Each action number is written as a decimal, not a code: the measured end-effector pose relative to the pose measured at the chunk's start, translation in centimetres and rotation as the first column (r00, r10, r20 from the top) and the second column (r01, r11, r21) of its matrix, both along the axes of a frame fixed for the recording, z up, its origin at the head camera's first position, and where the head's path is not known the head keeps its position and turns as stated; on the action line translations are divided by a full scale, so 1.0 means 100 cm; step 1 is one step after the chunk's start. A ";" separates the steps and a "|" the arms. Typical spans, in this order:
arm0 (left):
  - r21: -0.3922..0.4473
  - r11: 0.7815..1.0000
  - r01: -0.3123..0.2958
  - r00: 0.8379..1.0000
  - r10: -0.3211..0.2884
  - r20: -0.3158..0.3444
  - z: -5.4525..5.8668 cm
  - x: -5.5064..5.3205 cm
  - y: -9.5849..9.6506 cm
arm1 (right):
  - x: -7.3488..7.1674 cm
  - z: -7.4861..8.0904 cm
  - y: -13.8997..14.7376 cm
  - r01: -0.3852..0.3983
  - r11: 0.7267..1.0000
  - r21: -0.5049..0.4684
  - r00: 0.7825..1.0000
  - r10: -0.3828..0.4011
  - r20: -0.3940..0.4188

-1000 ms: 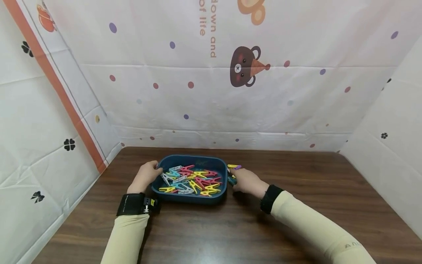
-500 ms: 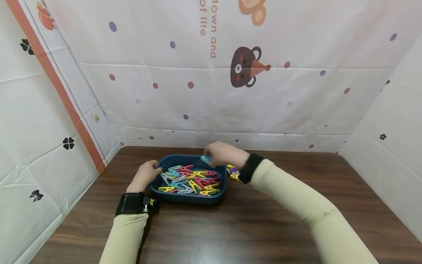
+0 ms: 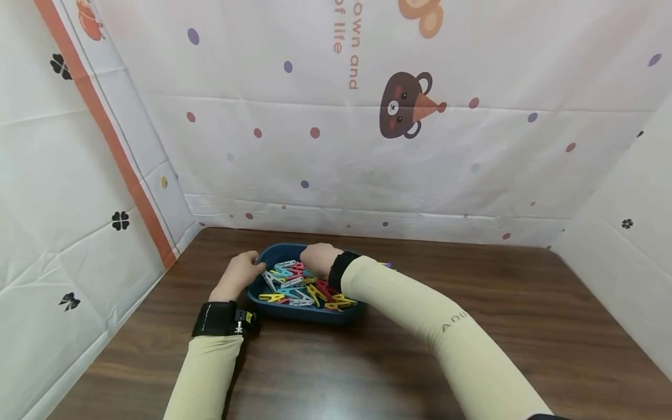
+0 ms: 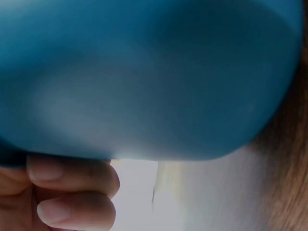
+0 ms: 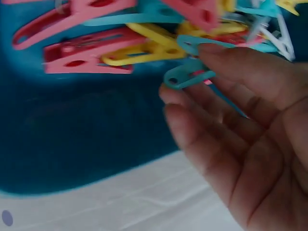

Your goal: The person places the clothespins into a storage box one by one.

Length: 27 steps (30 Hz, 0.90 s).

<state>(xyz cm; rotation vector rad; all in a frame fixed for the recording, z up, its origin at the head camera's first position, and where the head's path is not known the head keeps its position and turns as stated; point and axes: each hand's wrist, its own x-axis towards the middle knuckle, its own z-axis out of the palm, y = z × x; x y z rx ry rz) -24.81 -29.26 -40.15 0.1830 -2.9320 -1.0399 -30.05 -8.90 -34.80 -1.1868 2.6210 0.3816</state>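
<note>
A dark blue plastic bin [image 3: 310,315] full of colored clothespins [image 3: 301,296] sits on the table. My left hand [image 3: 238,274] grips its left rim; in the left wrist view the curled fingers [image 4: 74,175] lie against the bin's outer wall. My right hand [image 3: 317,259] is inside the bin, at its far side. The right wrist view shows thumb and fingers pinching a teal clothespin [image 5: 180,76] close over the pile. Pink clothespins [image 5: 89,55] and yellow ones lie beside it. From the head view, the right hand and wrist cover part of the pile.
A bit of a purple clothespin [image 3: 387,264] shows on the table right of the bin, mostly behind the right sleeve [image 3: 415,300]. The brown wooden table [image 3: 499,303] meets a printed white curtain [image 3: 336,169] at the back and sides.
My right hand has gone from the clothespins right of the bin, up over the rim with a teal clothespin, and down into the bin. My left hand keeps its grip on the rim.
</note>
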 end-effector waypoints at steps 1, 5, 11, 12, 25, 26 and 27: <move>-0.003 1.000 0.002 1.000 -0.002 0.000 0.001 0.000 0.000 | 0.000 -0.001 0.001 -0.004 1.000 -0.008 1.000 0.003 -0.016; -0.009 1.000 -0.001 1.000 0.001 0.006 0.003 0.000 0.001 | 0.004 0.000 0.003 -0.020 1.000 0.002 0.999 0.020 -0.044; -0.014 1.000 -0.007 1.000 0.007 0.009 0.002 -0.001 0.001 | 0.002 0.018 0.006 0.004 1.000 0.002 1.000 -0.004 -0.009; -0.016 1.000 -0.007 1.000 0.007 0.008 0.002 -0.001 0.001 | 0.001 0.026 0.007 0.005 1.000 -0.016 1.000 -0.005 0.002; -0.010 1.000 -0.030 0.999 0.030 0.025 0.004 0.007 0.008 | 0.023 0.088 0.120 -0.051 0.926 -0.374 0.998 0.063 0.021; -0.011 0.999 -0.031 0.999 0.031 0.025 0.003 0.008 0.008 | 0.024 0.084 0.131 -0.047 0.925 -0.378 0.998 0.057 0.015; -0.012 0.999 -0.031 0.999 0.031 0.024 0.003 0.008 0.008 | 0.025 0.080 0.141 -0.043 0.922 -0.385 0.999 0.052 0.012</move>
